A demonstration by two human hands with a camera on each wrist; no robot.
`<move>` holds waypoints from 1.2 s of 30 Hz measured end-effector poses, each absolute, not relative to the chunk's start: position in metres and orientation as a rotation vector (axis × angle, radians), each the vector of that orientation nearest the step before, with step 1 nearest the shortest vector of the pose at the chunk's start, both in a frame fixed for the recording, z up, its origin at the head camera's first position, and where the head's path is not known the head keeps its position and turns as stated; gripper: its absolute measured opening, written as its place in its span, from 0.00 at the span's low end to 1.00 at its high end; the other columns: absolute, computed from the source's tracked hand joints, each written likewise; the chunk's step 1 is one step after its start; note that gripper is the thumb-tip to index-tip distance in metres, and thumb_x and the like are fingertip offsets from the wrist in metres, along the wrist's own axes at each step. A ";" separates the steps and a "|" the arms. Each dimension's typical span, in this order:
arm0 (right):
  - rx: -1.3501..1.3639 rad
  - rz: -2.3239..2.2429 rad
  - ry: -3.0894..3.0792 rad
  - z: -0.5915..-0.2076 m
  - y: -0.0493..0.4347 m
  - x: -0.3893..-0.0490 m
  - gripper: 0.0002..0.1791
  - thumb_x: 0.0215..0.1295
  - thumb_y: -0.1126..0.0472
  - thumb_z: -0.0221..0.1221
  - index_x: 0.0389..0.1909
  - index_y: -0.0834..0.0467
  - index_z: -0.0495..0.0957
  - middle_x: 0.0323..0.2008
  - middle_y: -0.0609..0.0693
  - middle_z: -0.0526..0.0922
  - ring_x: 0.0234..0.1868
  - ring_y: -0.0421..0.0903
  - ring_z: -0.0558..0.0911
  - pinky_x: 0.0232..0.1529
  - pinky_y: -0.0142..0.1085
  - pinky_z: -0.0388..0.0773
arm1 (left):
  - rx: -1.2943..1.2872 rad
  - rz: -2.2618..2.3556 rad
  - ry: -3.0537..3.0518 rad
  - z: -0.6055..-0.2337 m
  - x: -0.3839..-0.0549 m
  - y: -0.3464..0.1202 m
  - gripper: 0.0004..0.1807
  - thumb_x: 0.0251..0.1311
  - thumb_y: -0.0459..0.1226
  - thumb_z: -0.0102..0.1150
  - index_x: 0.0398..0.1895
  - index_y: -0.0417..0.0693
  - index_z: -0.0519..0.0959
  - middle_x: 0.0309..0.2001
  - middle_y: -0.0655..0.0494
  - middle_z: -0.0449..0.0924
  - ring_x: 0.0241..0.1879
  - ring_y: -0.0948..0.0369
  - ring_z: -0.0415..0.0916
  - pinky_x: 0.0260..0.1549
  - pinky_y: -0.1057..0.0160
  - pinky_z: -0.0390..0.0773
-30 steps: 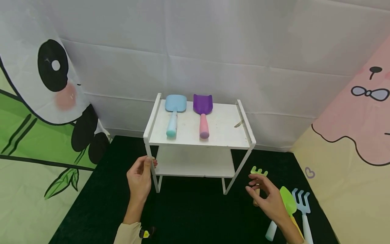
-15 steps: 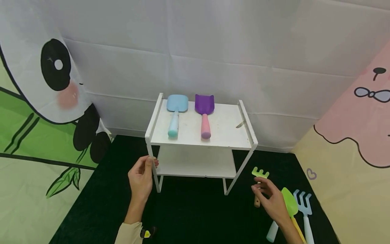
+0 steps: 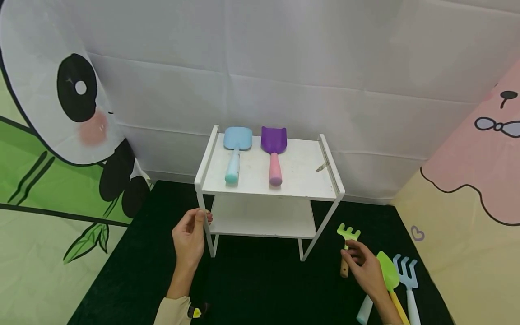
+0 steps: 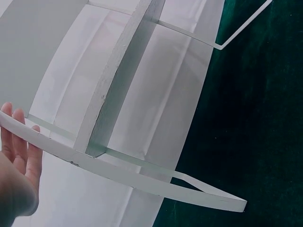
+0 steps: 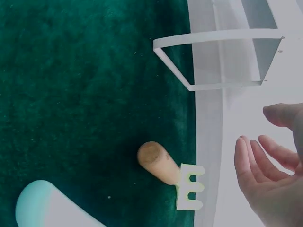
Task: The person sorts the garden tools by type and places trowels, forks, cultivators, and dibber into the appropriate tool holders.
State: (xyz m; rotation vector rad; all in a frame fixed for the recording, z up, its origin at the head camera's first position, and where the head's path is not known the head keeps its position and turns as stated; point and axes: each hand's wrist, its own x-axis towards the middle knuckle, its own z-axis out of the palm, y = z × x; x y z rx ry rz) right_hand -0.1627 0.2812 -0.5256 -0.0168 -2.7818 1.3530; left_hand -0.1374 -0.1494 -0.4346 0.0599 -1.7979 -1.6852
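My left hand (image 3: pixel 188 239) holds the front left leg of a white two-tier shelf (image 3: pixel 300 164); in the left wrist view, its fingers (image 4: pixel 34 158) show behind the white leg (image 4: pixel 118 175). On the shelf's top lie a light blue toy shovel (image 3: pixel 237 137) and a purple toy shovel (image 3: pixel 274 140) with a pink handle. To the right, my right hand (image 3: pixel 363 266) hovers over a small green rake (image 3: pixel 344 268) with a wooden handle. In the right wrist view, that hand (image 5: pixel 274 184) has thumb and fingers apart, with nothing between them, and the rake (image 5: pixel 163 165) lies separate from it.
Right of my right hand lie a green trowel (image 3: pixel 389 271) with a yellow handle and a light blue garden fork (image 3: pixel 407 275). A mint-ended handle (image 3: pixel 364 310) shows below my right wrist. A white cloth backdrop (image 3: pixel 284 104) hangs behind the shelf; dark green cloth (image 3: pixel 260 284) covers the ground.
My right hand has drawn slightly right and down from the rake, and more of its wooden handle shows. The left hand stays on the leg. The head view has shifted slightly.
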 end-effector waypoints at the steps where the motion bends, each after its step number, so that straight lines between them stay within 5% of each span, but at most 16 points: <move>1: -0.029 1.346 -2.794 -0.527 0.282 -0.163 0.25 0.78 0.50 0.57 0.67 0.61 0.71 0.62 0.60 0.77 0.56 0.52 0.81 0.53 0.29 0.76 | 0.062 -1.685 -1.800 -0.435 -0.137 -0.149 0.11 0.76 0.28 0.50 0.41 0.25 0.79 0.34 0.57 0.84 0.35 0.67 0.82 0.44 0.74 0.80; 8: -0.109 1.358 -2.834 -0.537 0.288 -0.167 0.26 0.78 0.53 0.58 0.69 0.62 0.69 0.63 0.62 0.76 0.56 0.55 0.81 0.50 0.31 0.77 | 0.066 -1.681 -1.806 -0.435 -0.138 -0.149 0.11 0.76 0.28 0.51 0.41 0.24 0.79 0.35 0.48 0.85 0.35 0.65 0.83 0.44 0.74 0.80; 16: -0.175 1.340 -2.866 -0.546 0.291 -0.171 0.26 0.78 0.54 0.57 0.68 0.65 0.67 0.61 0.66 0.76 0.55 0.59 0.81 0.50 0.38 0.79 | 0.056 -1.684 -1.793 -0.466 -0.151 -0.160 0.10 0.76 0.30 0.52 0.42 0.32 0.82 0.36 0.54 0.86 0.36 0.65 0.83 0.45 0.73 0.81; 36: -0.224 1.318 -2.950 -0.564 0.295 -0.180 0.28 0.70 0.65 0.62 0.65 0.73 0.65 0.60 0.74 0.74 0.54 0.65 0.79 0.52 0.55 0.80 | 0.056 -1.672 -1.796 -0.466 -0.150 -0.160 0.09 0.76 0.29 0.53 0.42 0.31 0.82 0.36 0.55 0.86 0.36 0.65 0.83 0.44 0.74 0.80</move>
